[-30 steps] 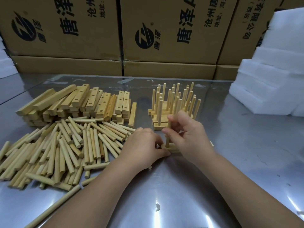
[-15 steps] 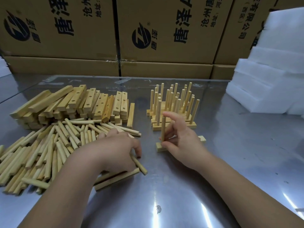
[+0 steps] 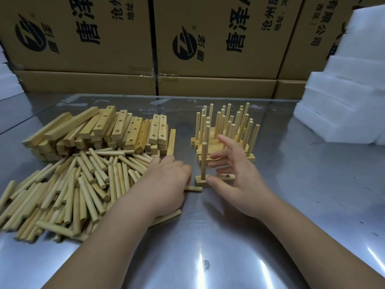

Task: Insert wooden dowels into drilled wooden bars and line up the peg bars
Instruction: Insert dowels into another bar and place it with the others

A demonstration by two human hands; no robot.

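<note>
Left hand (image 3: 164, 184) covers most of a loose dowel (image 3: 195, 188), grip curled round it; only the tip shows. Right hand (image 3: 235, 178) grip released, fingers spread, thumb against the drilled bar (image 3: 200, 181) on the surface (image 3: 229, 247). One pale peg (image 3: 203, 161) upright in it; one empty hole visible.

On the table (image 3: 291, 215), the pile of loose dowels (image 3: 73, 188) lies at the near left, with the stack of drilled bars (image 3: 100, 130) just behind it. Right of the stack stand the finished peg bars (image 3: 225, 130); before them lies one bar (image 3: 199, 181), between the left hand (image 3: 164, 184) and the right hand (image 3: 235, 180). Cardboard boxes (image 3: 83, 38) stand behind the table, foam blocks (image 3: 343, 101) at far right.
</note>
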